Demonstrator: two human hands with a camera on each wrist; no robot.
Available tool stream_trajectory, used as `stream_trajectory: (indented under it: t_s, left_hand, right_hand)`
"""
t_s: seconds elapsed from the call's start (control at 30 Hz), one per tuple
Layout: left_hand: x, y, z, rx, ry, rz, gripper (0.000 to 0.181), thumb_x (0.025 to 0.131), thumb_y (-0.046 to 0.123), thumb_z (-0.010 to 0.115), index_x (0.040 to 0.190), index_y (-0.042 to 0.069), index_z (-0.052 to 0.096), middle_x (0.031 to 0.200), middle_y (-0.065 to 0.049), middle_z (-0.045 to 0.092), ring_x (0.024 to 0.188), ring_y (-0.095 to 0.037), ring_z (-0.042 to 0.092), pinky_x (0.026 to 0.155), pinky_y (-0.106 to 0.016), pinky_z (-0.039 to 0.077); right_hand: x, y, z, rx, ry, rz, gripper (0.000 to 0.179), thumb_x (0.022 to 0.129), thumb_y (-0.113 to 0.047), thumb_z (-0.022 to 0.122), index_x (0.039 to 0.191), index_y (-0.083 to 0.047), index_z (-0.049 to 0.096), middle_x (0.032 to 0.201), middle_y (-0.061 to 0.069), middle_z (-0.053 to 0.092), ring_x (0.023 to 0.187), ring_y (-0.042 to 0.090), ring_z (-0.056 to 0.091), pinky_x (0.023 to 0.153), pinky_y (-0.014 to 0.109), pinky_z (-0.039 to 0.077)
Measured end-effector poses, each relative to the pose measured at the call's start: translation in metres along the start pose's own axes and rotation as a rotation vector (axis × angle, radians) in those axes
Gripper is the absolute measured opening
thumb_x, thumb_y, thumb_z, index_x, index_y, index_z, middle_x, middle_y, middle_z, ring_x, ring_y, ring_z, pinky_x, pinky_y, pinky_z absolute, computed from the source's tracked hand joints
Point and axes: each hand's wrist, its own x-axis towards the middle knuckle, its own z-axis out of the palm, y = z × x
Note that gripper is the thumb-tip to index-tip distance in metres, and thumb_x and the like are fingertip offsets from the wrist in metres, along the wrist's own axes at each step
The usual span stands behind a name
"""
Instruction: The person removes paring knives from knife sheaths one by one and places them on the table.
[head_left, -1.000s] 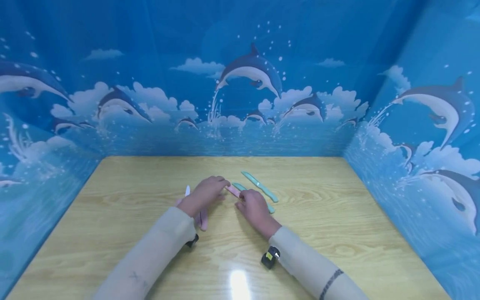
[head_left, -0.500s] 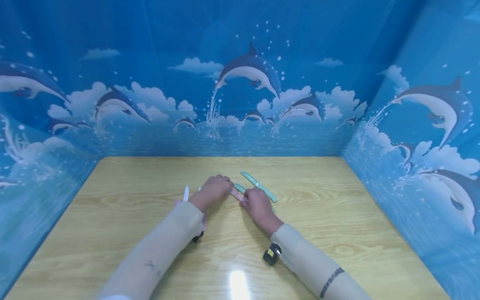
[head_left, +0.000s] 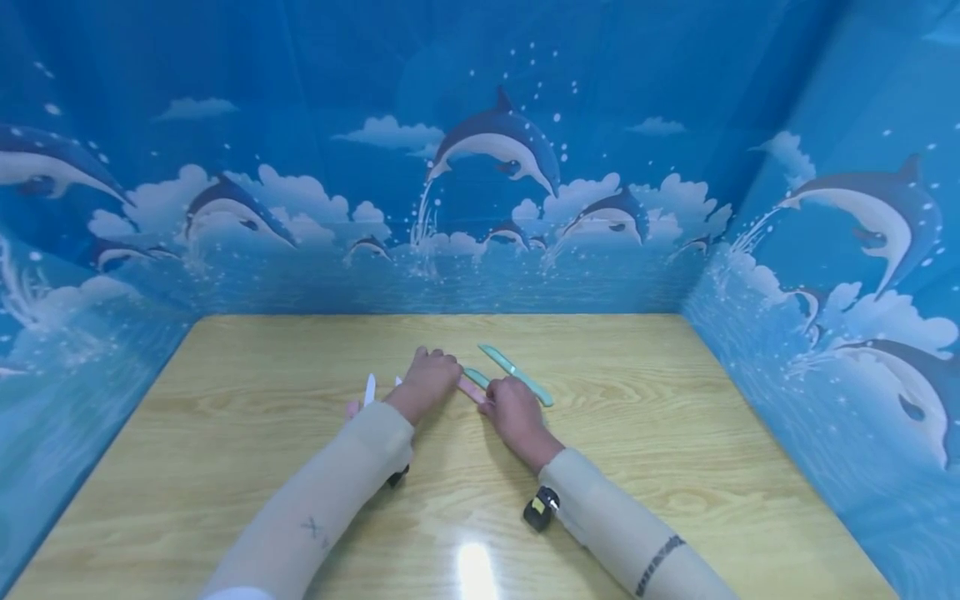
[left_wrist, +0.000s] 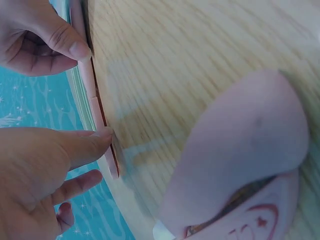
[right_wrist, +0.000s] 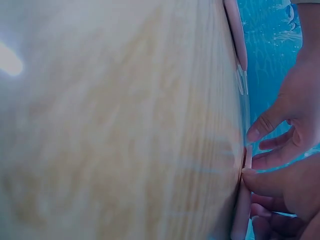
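A slim pink knife (head_left: pixel 472 389) lies slantwise between both hands, low over the table; a seam divides it midway in the left wrist view. My left hand (head_left: pixel 431 379) pinches its far-left end between thumb and fingers. The right hand (head_left: pixel 513 408) grips the other end, thumb against the side. Just behind them, a green knife (head_left: pixel 476 377) is partly covered by the right hand. Another green knife (head_left: pixel 517 375) lies beyond it. Under the left forearm are pink-handled knives with white blades (head_left: pixel 370 389); a printed pink handle (left_wrist: pixel 245 150) looms large in the left wrist view.
The wood-grain table (head_left: pixel 637 500) meets a blue dolphin-printed backdrop (head_left: pixel 480 275) at the back and sides. A bright light reflection shows near the table's front. Each wrist carries a small black camera (head_left: pixel 540 507).
My left hand has shifted slightly right along with its forearm, which now covers more of the pink-handled knives. The right hand has moved a little to the right, and both still hold the pink knife.
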Motion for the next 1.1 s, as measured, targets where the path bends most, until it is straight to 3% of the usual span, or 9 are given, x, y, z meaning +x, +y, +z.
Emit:
stream_trajectory:
  t_s: [0.33, 0.53, 0.83, 0.97, 1.1]
  left_hand:
    - [-0.002, 0.001, -0.002, 0.063, -0.006, -0.010, 0.039, 0.086, 0.008, 0.071, 0.123, 0.016, 0.064, 0.119, -0.004, 0.066, 0.109, -0.024, 0.057, 0.097, -0.043, 0.045]
    - [-0.003, 0.000, -0.003, 0.109, -0.014, -0.017, 0.031, 0.086, 0.012, 0.071, 0.116, 0.018, 0.067, 0.108, -0.001, 0.067, 0.098, -0.020, 0.054, 0.087, -0.036, 0.044]
    - [-0.006, -0.002, -0.009, 0.077, 0.011, -0.009, 0.025, 0.083, 0.015, 0.075, 0.108, 0.016, 0.069, 0.103, -0.001, 0.069, 0.093, -0.019, 0.056, 0.085, -0.037, 0.044]
    - [-0.010, -0.006, -0.010, -0.009, 0.030, 0.015, 0.017, 0.082, 0.013, 0.076, 0.097, 0.016, 0.069, 0.091, 0.001, 0.068, 0.083, -0.017, 0.056, 0.083, -0.037, 0.044]
    - [-0.019, -0.013, -0.009, -0.151, 0.114, 0.078, 0.009, 0.082, 0.010, 0.075, 0.083, 0.017, 0.070, 0.080, 0.005, 0.066, 0.073, -0.014, 0.056, 0.080, -0.037, 0.046]
  right_hand:
    - [-0.001, -0.005, 0.002, -0.001, -0.038, 0.012, 0.016, 0.080, -0.019, 0.080, 0.083, -0.005, 0.072, 0.076, 0.005, 0.066, 0.071, 0.019, 0.060, 0.068, 0.034, 0.055]
    - [-0.001, -0.008, 0.003, -0.023, -0.042, 0.005, 0.014, 0.083, -0.019, 0.077, 0.082, -0.007, 0.072, 0.072, 0.003, 0.060, 0.066, 0.017, 0.054, 0.061, 0.030, 0.051]
    - [-0.003, -0.008, -0.002, -0.029, -0.050, -0.022, 0.013, 0.084, -0.018, 0.075, 0.085, -0.006, 0.072, 0.073, 0.003, 0.059, 0.066, 0.015, 0.054, 0.058, 0.027, 0.051]
    - [-0.005, -0.005, -0.008, -0.038, -0.026, -0.072, 0.012, 0.085, -0.018, 0.075, 0.088, -0.007, 0.073, 0.076, 0.003, 0.063, 0.069, 0.016, 0.056, 0.064, 0.028, 0.052]
    - [-0.008, 0.004, -0.015, -0.056, 0.007, -0.155, 0.012, 0.086, -0.020, 0.074, 0.092, -0.009, 0.073, 0.084, 0.001, 0.067, 0.076, 0.017, 0.056, 0.071, 0.030, 0.048]
